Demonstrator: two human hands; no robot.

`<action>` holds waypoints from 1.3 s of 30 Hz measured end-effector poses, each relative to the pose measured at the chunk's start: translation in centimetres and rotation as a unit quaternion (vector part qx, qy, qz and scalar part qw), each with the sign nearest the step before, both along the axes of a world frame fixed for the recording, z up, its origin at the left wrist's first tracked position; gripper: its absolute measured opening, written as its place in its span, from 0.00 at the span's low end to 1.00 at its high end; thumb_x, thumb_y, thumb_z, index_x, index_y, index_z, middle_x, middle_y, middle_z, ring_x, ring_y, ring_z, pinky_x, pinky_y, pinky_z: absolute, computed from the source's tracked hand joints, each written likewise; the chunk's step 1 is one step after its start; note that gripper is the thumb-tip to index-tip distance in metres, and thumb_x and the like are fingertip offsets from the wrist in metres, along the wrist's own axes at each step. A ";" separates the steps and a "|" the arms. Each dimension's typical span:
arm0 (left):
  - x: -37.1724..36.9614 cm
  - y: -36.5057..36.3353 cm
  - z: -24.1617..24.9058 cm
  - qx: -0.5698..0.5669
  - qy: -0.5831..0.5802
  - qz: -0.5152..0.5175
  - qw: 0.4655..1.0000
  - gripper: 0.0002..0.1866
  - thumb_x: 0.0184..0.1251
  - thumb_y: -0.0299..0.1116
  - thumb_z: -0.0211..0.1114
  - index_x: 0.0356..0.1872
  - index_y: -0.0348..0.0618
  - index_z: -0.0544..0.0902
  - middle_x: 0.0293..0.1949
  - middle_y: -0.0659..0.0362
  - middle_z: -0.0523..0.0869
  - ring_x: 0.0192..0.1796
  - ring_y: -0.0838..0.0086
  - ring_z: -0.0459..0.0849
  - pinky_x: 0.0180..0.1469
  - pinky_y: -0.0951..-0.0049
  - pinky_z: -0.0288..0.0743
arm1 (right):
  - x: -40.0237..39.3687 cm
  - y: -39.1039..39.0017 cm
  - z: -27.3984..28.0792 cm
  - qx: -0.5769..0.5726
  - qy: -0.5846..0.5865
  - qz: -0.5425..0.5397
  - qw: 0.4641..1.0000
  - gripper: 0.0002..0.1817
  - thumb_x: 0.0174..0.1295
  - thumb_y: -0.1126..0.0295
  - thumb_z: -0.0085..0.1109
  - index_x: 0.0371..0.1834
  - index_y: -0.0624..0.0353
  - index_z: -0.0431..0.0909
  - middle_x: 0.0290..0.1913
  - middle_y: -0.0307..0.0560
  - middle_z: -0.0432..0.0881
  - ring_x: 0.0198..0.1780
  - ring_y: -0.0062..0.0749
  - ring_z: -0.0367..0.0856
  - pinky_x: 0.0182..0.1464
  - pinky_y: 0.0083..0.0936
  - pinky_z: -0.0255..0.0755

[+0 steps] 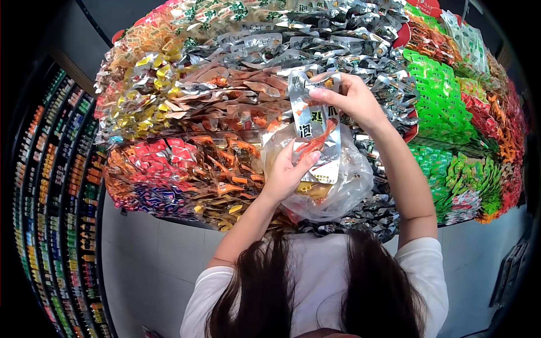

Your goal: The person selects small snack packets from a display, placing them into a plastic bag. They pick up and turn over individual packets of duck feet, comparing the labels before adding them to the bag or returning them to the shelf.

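Both my hands grip one silver snack packet [318, 121] with dark lettering and a red-orange picture on its front. My right hand [352, 101] pinches its upper end, thumb across the front. Lower down, my left hand [290, 172] is closed on the packet's left edge, its thumb near the picture. Beneath the packet sits a clear plastic bag [352, 188] with yellowish and reddish packets inside. The packet hides part of the bag. Silver and black packets [369, 65] lie heaped just beyond my right hand.
Brown and orange packets [225, 163] are piled left of the bag, with red packets [166, 158] farther left. Bright green packets [439, 93] stand to the right. Shelves of small goods [59, 191] rise along the left side. Pale floor tiles [163, 253] show below the display.
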State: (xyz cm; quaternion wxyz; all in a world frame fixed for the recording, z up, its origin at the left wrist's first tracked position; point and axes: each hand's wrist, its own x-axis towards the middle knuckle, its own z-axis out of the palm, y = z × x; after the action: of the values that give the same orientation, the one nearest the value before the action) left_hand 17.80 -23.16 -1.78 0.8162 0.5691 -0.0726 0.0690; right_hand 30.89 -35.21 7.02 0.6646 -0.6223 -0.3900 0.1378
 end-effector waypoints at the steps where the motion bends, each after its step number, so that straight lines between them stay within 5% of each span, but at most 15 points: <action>1: 0.0 0.0 -0.2 -0.003 0.006 0.006 1.000 0.16 0.63 0.26 0.58 0.51 0.35 0.69 0.44 0.59 0.78 0.46 0.82 0.76 0.50 0.79 0.70 | 0.2 -0.1 0.3 -0.049 -0.008 -0.014 0.999 0.19 0.51 0.63 0.66 0.42 0.65 0.77 0.32 0.41 0.82 0.32 0.16 0.78 0.35 0.14 0.69; 9: 0.0 -0.2 -1.1 0.004 0.010 0.028 1.000 0.18 0.60 0.21 0.60 0.51 0.33 0.68 0.43 0.59 0.79 0.45 0.81 0.78 0.50 0.80 0.72 | 1.2 0.6 1.7 -0.168 -0.039 -0.026 0.985 0.11 0.46 0.67 0.67 0.29 0.62 0.80 0.29 0.37 0.80 0.32 0.16 0.77 0.38 0.14 0.69; 12: 0.0 -0.1 -0.7 -0.011 0.021 0.007 1.000 0.18 0.59 0.21 0.61 0.50 0.33 0.69 0.42 0.59 0.79 0.43 0.82 0.77 0.48 0.80 0.72 | 1.6 0.9 1.4 -0.196 -0.037 -0.033 0.979 0.15 0.47 0.65 0.66 0.34 0.64 0.79 0.30 0.38 0.80 0.30 0.17 0.77 0.38 0.17 0.70; 13: 0.1 0.1 -0.6 -0.018 0.040 0.010 0.999 0.18 0.59 0.21 0.61 0.50 0.33 0.69 0.42 0.59 0.79 0.43 0.82 0.77 0.47 0.81 0.72 | 1.5 1.0 1.0 -0.196 -0.096 -0.069 0.974 0.19 0.47 0.62 0.66 0.40 0.64 0.78 0.34 0.40 0.79 0.33 0.19 0.77 0.38 0.20 0.70; 15: 0.3 0.1 -0.9 -0.019 0.056 0.026 0.998 0.18 0.58 0.22 0.63 0.49 0.34 0.69 0.40 0.60 0.79 0.40 0.82 0.77 0.45 0.81 0.72 | 0.3 1.4 1.7 -0.072 -0.514 -0.256 0.816 0.19 0.48 0.66 0.63 0.46 0.56 0.78 0.39 0.46 0.76 0.43 0.35 0.75 0.46 0.29 0.68; 16: 0.2 0.2 -1.3 0.018 0.059 0.040 0.997 0.19 0.58 0.22 0.63 0.50 0.34 0.69 0.40 0.60 0.79 0.40 0.81 0.78 0.45 0.82 0.72 | -2.2 1.2 3.3 -0.036 -0.509 -0.218 0.832 0.17 0.49 0.70 0.60 0.45 0.56 0.78 0.42 0.47 0.77 0.43 0.38 0.75 0.48 0.31 0.67; 18: 2.9 1.8 -6.2 0.382 -0.096 0.125 0.911 0.20 0.57 0.22 0.63 0.51 0.33 0.69 0.40 0.60 0.80 0.41 0.80 0.78 0.45 0.81 0.72 | -7.8 1.9 3.9 0.124 -0.319 0.070 0.937 0.14 0.53 0.70 0.57 0.45 0.54 0.78 0.34 0.45 0.75 0.40 0.39 0.73 0.43 0.33 0.67; 19: 1.8 0.5 -4.1 0.192 -0.021 0.113 0.975 0.20 0.57 0.21 0.63 0.51 0.33 0.69 0.40 0.59 0.80 0.42 0.80 0.78 0.46 0.81 0.72 | -10.5 2.1 3.2 0.196 -0.173 0.292 0.920 0.14 0.57 0.71 0.53 0.47 0.57 0.75 0.35 0.47 0.74 0.40 0.40 0.73 0.42 0.32 0.67; 20: 0.2 -0.5 -1.4 -0.004 0.060 0.094 0.994 0.20 0.57 0.21 0.63 0.51 0.33 0.70 0.40 0.59 0.80 0.42 0.79 0.79 0.46 0.80 0.72 | -12.8 1.1 3.5 0.143 -0.240 0.360 0.890 0.14 0.59 0.72 0.50 0.49 0.61 0.71 0.37 0.50 0.72 0.41 0.41 0.72 0.42 0.33 0.67; 22: 0.1 -0.7 -0.8 -0.014 0.030 0.076 0.997 0.19 0.57 0.20 0.62 0.51 0.33 0.70 0.42 0.58 0.80 0.43 0.79 0.79 0.47 0.79 0.72 | -17.3 2.6 2.8 0.264 -0.134 0.510 0.808 0.14 0.59 0.73 0.49 0.48 0.65 0.69 0.37 0.52 0.71 0.40 0.42 0.72 0.42 0.33 0.68; 23: 0.0 -0.6 -0.7 -0.002 0.032 0.074 0.997 0.19 0.57 0.20 0.62 0.50 0.33 0.70 0.41 0.58 0.80 0.42 0.80 0.78 0.47 0.79 0.72 | -18.0 1.8 3.4 0.184 -0.036 0.611 0.769 0.17 0.64 0.64 0.50 0.50 0.66 0.68 0.46 0.54 0.74 0.46 0.49 0.71 0.49 0.35 0.66; 29: -0.1 -0.7 -0.7 0.019 0.021 0.083 0.996 0.18 0.57 0.21 0.62 0.49 0.34 0.71 0.39 0.60 0.80 0.40 0.82 0.78 0.45 0.80 0.73 | -23.8 3.4 2.0 0.349 0.218 0.646 0.643 0.15 0.63 0.68 0.53 0.45 0.70 0.69 0.41 0.56 0.75 0.43 0.33 0.72 0.44 0.28 0.68; 33: -0.1 -0.6 -0.9 0.018 0.016 0.084 0.996 0.18 0.57 0.21 0.62 0.50 0.34 0.71 0.39 0.60 0.80 0.40 0.82 0.78 0.45 0.80 0.73 | -24.8 4.0 2.4 0.433 0.185 0.606 0.642 0.14 0.62 0.70 0.54 0.44 0.71 0.69 0.39 0.54 0.75 0.42 0.29 0.71 0.42 0.26 0.68; 39: -0.1 -0.5 -1.0 0.011 0.026 0.074 0.997 0.19 0.57 0.21 0.62 0.50 0.33 0.71 0.40 0.59 0.80 0.41 0.81 0.78 0.46 0.79 0.73 | -23.4 2.6 2.8 0.330 0.247 0.646 0.643 0.14 0.62 0.68 0.54 0.42 0.71 0.70 0.39 0.55 0.76 0.41 0.34 0.72 0.42 0.27 0.69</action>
State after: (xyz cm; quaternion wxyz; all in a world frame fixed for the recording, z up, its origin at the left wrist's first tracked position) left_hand 17.68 -23.66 -2.81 0.8040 0.5836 -0.0102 0.1137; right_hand 7.47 -32.57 9.77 0.6394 0.1051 -0.5341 0.5430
